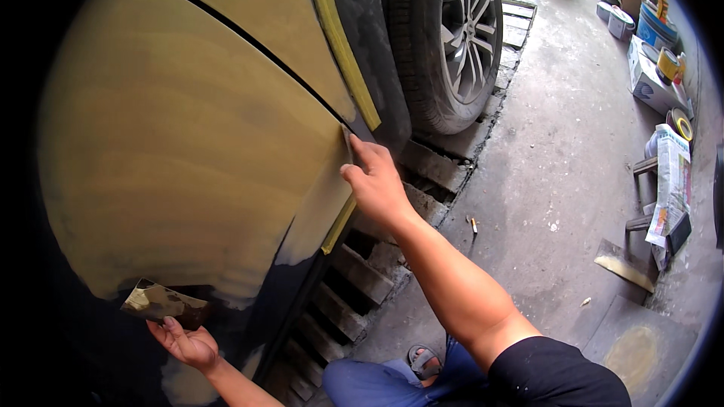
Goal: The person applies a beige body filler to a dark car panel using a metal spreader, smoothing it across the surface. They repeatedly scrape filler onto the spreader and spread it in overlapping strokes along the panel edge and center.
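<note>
My right hand (pixel 377 185) grips a thin, flat scraper (pixel 347 143) against the edge of a car door panel (pixel 188 105) coated in uneven yellowish filler, just below the dark seam near the wheel arch. At the lower left, my left hand (pixel 181 343) holds a small rectangular plate (pixel 166 301) smeared with tan material, palm upward. Yellow masking tape (pixel 339 45) runs along the arch, with another strip (pixel 338 226) lower along the panel's edge.
A car wheel (pixel 445 45) stands beside slatted concrete (pixel 434 166). Along the right are buckets (pixel 654 26), tape rolls (pixel 679 124), a box (pixel 645 75), a stool covered with paper (pixel 671 181) and a board (pixel 622 264) on the floor (pixel 520 203).
</note>
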Demonstrator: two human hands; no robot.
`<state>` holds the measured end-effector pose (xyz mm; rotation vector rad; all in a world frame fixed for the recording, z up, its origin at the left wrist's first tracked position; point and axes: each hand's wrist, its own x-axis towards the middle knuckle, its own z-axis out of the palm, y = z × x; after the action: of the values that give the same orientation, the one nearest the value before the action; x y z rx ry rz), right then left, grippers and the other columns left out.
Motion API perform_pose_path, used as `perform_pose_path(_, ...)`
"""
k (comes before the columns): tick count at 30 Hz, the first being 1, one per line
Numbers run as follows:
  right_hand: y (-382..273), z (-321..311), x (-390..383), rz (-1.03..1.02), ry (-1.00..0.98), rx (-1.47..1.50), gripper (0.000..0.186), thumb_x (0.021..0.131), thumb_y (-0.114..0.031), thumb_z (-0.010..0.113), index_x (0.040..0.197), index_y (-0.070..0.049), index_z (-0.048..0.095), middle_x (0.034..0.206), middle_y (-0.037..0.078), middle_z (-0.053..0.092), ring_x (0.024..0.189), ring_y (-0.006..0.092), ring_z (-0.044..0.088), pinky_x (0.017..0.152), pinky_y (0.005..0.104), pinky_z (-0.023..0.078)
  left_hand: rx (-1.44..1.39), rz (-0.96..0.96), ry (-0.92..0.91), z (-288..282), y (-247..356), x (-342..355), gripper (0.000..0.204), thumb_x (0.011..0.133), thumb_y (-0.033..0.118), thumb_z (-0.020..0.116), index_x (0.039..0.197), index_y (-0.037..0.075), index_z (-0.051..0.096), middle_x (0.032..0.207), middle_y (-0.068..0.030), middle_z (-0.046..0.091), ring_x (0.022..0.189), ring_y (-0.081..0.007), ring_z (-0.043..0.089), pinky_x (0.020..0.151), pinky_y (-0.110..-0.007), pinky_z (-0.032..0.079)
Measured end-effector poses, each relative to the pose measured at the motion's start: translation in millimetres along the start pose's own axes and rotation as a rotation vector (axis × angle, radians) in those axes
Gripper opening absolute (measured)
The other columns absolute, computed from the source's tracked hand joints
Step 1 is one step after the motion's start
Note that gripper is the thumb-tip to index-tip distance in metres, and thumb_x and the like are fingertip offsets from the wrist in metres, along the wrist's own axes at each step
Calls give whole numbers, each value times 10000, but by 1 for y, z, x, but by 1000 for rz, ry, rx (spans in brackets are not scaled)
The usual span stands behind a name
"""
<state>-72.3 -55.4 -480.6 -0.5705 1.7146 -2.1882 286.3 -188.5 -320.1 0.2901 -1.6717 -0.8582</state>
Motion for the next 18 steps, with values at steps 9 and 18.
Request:
perform_pose_path(9, 7, -5, -8, 16, -90, -32, 606, 825, -243, 558, 1400, -60, 512, 1383, 197, 470, 1210, 391, 488, 1071, 406, 371, -3, 2, -16, -5, 0, 0, 446, 1017, 123, 491, 1427, -7, 374, 1392, -162, 509, 1255, -260, 515, 1066, -405, 416)
perform_pose_path(18, 6, 14, -27, -66, -70, -92, 578, 819, -186, 545, 1384, -68, 524, 1362, 204, 469, 1181, 429, 482, 1047, 431, 393, 30, 2, 16, -4, -1, 0, 443, 1015, 123, 482, 1428, 2, 381, 1393, -160, 505, 1257, -260, 508, 1069, -402, 408)
